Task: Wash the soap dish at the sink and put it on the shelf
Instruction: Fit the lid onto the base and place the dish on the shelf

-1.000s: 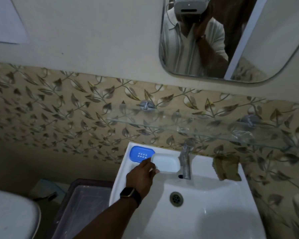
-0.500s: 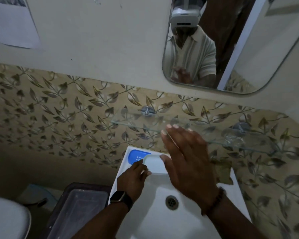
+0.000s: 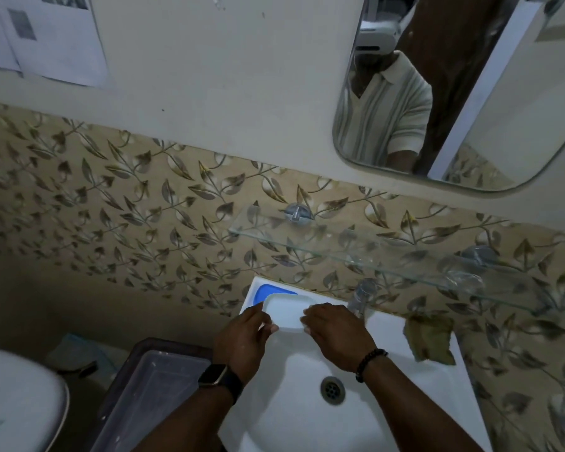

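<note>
A white soap dish tray is held over the back left of the white sink. My left hand grips its left edge and my right hand holds its right edge. Behind it a blue soap dish part lies on the sink's back left corner, mostly hidden. The metal tap stands just right of my right hand. A glass shelf runs along the leaf-patterned wall above the sink.
A brownish sponge lies on the sink's right rim. The drain sits mid-basin. A dark bin with a clear lid stands left of the sink, a toilet lid farther left. A mirror hangs above.
My right hand dropped from in front of the shelf onto the white tray's right edge. The tray has been lifted toward me, covering more of the blue part.
</note>
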Tool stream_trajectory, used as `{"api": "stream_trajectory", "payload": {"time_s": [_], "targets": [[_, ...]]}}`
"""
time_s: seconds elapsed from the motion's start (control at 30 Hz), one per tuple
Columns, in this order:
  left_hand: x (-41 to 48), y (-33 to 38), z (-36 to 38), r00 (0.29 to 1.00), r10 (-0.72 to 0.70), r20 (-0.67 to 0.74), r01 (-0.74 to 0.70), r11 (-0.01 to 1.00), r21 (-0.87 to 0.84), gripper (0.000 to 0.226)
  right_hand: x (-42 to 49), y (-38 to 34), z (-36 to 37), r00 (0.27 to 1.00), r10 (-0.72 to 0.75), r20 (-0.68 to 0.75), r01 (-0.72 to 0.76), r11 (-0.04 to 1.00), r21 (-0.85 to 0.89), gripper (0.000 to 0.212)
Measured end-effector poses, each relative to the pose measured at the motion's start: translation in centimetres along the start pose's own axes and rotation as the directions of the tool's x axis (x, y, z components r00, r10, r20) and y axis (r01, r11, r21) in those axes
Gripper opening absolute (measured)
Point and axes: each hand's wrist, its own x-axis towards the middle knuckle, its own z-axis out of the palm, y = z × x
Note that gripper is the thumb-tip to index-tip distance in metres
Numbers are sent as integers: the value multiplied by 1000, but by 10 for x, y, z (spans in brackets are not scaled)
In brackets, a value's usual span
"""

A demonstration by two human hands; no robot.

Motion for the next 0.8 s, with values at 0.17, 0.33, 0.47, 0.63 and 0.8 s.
{"api": "stream_trajectory", "payload": {"time_s": [0.17, 0.33, 0.47, 0.63, 0.8], "targets": [[-9, -18, -21, 998, -40, -41, 43, 998, 55, 16, 19, -7, 17, 975, 99, -197, -40, 959, 281, 29], [-21, -42, -42, 999, -44, -28, 46, 997, 64, 38, 47, -7, 42, 956, 273, -111, -229, 925, 303, 36], [-31, -55, -57, 997, -63, -37, 66, 994, 85, 39, 61, -3, 64, 950, 200, 239, -226, 970, 88, 41], [-40, -61, -74, 993, -112, -33, 116, 977, 177, 29, 63, -11, 83, 920, 228, 318, -191, 971, -143, 34], [-45, -64, -83, 992, -120, -34, 125, 963, 237, 10, 60, -13, 88, 931, 272, 243, -222, 951, -215, 31]]}}
